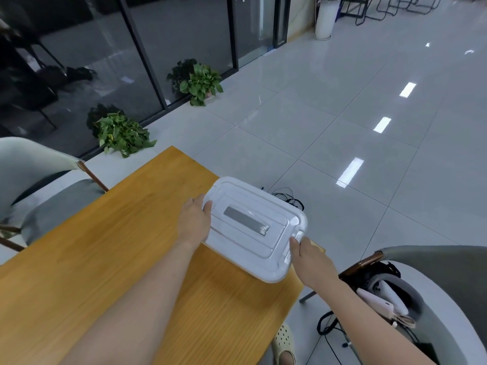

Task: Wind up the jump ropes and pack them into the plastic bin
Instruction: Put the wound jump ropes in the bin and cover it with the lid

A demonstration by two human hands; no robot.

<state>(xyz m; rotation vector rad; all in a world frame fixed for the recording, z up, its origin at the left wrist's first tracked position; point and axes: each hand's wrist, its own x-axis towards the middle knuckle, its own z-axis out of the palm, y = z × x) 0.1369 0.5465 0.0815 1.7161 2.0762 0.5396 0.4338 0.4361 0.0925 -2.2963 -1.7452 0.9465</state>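
Holding the plastic bin (254,229) at the far right corner of the wooden table (105,259), lid on and hanging partly over the edge. Left hand (193,222) gripping its left end, thumb hooked over the rim; right hand (311,259) pinching the latch end on the right. Looking like either the very start or the wrap-up, hard to say, since the lid's too cloudy to show ropes inside. Possibly spotting cords (288,197) on the floor behind the bin, but can't confirm.
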